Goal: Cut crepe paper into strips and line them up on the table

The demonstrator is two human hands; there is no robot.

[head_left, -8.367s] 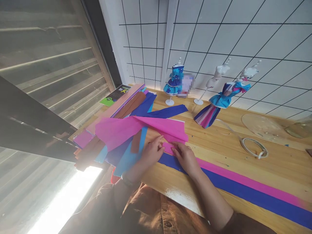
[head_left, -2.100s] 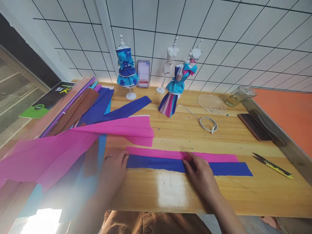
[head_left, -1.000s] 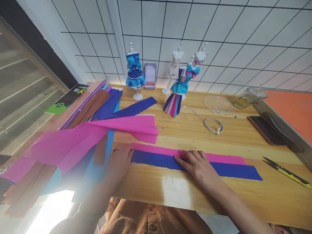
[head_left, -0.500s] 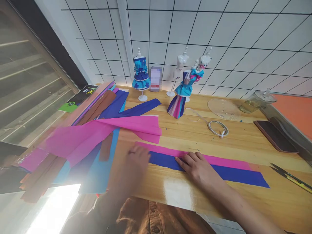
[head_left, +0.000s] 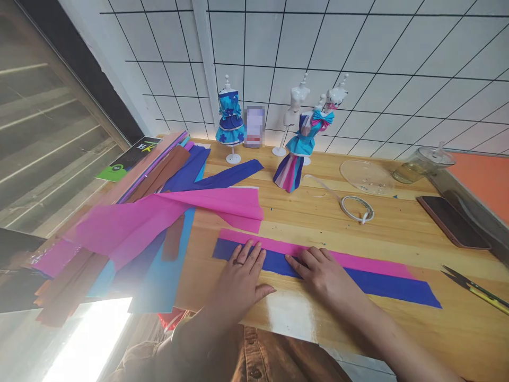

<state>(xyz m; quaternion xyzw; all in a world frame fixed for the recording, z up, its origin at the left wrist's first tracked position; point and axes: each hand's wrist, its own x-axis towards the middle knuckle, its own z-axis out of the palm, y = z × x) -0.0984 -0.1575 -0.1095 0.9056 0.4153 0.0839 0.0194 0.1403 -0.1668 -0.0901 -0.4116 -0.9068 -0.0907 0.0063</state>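
A long blue strip of thin cloth or crepe-like paper lies across the wooden table in front of me. A pink strip runs along its upper edge, partly overlapping it or tucked under; I cannot tell which. My left hand rests flat near their left end, fingers spread and thumb apart, a ring on one finger. About the middle of the strips, my right hand presses down with its fingers bent and its thumb stretched out on the blue. Neither hand grips anything I can see.
Pink sheets, brown and blue pieces pile up on the left. Small dressed mannequins and a phone stand by the tiled wall. Right: a tape roll, a clear lid, a cup, a dark phone, scissors.
My left hand, blurred and left of where it is now, has come to rest flat on the strips, and their left end now shows. My right hand has stayed in place.
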